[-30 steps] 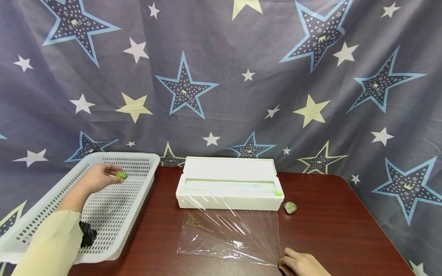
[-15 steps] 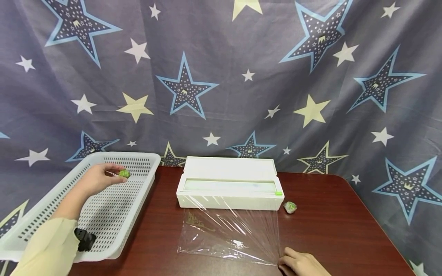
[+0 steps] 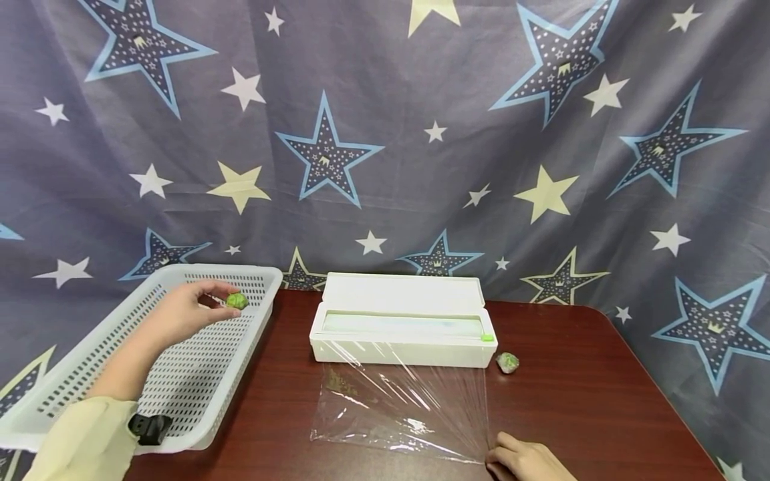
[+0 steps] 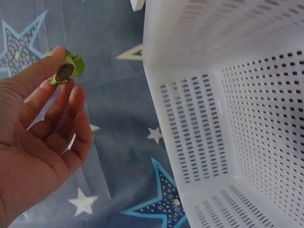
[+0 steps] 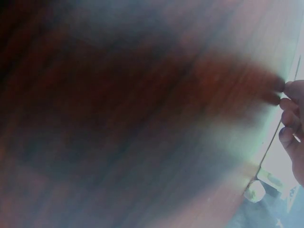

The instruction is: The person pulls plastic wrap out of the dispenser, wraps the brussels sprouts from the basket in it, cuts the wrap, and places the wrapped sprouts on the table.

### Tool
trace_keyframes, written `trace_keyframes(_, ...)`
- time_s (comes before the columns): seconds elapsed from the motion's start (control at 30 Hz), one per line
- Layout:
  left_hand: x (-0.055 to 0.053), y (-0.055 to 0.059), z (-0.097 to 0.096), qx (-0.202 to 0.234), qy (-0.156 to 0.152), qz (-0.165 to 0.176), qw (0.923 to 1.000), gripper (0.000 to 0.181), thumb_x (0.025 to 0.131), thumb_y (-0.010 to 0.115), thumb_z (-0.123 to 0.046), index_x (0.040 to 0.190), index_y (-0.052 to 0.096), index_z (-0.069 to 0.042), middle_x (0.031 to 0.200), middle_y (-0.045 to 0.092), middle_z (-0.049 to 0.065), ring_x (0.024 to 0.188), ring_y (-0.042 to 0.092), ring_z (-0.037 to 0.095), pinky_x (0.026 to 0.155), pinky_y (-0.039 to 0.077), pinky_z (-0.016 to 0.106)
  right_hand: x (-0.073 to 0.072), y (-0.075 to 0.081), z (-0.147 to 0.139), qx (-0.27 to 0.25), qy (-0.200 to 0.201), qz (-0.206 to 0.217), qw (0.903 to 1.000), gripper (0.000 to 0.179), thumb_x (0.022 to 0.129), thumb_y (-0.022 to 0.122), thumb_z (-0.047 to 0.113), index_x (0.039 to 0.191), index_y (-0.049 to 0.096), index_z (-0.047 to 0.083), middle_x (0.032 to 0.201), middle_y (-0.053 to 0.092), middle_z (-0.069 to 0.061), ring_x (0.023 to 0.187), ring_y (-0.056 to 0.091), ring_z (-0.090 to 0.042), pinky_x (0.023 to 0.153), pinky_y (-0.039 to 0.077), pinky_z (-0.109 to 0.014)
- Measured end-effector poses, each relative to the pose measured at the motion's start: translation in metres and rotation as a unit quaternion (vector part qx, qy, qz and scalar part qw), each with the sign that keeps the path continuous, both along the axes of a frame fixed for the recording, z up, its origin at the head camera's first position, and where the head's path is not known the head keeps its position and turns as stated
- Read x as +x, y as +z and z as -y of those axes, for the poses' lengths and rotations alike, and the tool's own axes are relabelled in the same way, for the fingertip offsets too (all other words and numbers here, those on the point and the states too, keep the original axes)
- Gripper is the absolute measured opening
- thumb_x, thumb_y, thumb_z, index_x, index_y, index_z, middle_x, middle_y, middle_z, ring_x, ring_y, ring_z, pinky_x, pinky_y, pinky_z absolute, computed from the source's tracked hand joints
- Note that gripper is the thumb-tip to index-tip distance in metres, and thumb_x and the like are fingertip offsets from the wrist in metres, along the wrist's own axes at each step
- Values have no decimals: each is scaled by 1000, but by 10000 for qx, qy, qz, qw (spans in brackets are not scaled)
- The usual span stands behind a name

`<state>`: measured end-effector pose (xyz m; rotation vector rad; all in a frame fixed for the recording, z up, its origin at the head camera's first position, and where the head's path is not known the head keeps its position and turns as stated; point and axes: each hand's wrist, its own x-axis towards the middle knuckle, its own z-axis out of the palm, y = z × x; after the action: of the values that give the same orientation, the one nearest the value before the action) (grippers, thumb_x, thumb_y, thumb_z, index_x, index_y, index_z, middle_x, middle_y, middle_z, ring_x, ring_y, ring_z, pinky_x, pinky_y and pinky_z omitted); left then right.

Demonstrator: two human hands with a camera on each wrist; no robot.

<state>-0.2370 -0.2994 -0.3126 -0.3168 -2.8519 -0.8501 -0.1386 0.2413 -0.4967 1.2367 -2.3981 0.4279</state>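
Observation:
My left hand (image 3: 183,312) pinches a Brussels sprout (image 3: 237,300) between thumb and fingers, over the far end of the white basket. In the left wrist view the brown cut stem of the Brussels sprout (image 4: 64,71) faces the camera. Clear cling film (image 3: 403,407) stretches from a white dispenser box (image 3: 403,354) toward the table's near edge. At the film's near right corner, my right hand (image 3: 526,459) pinches it, with creases running to the fingertips. Only part of this hand (image 5: 295,130) shows in the right wrist view. Right of the box lies a film-wrapped Brussels sprout (image 3: 508,363).
The perforated basket (image 3: 249,351) stands at the table's left side. The dispenser's lid (image 3: 402,294) is raised, and a green slider (image 3: 486,338) sits at its right end. A star-patterned curtain (image 3: 385,167) hangs behind the brown table (image 3: 577,387).
My left hand has moved a little right with the Brussels sprout, toward the basket's right side. My right hand and the film have stayed in place.

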Motion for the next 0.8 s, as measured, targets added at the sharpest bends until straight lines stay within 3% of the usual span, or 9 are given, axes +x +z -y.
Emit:
trace_keyframes(0.13,4,-2,-10,110,-147,-182,9997,36,79,75,-23,108,66,-4,95,68,15,71,57,1,59,46,22,0,0,0,23,5,76,10000,12,79,74,18,81,63,23,76,43,16,60,32,14,51,29,-2)
trace_keyframes(0.33,7,-7,-23,212,-331,-278,9988,34,77,76,-19,106,68,-4,92,68,12,70,56,3,60,46,21,0,0,-1,22,-27,-50,10000,10,80,73,21,80,63,23,76,43,16,60,33,15,51,30,-2)
trace_keyframes(0.6,12,0,-45,18,-504,-253,9984,36,76,77,-24,106,68,-8,91,69,7,72,58,7,61,46,21,0,-2,0,-43,-51,-92,9999,11,78,75,20,79,64,24,76,43,17,59,34,15,50,30,-2)
trace_keyframes(0.8,16,3,-62,134,-775,-388,9961,32,75,78,-21,103,68,-9,87,68,3,72,56,7,60,45,21,0,-2,0,-91,-69,-124,9999,13,76,76,19,79,64,24,76,44,17,59,34,15,50,31,-3)
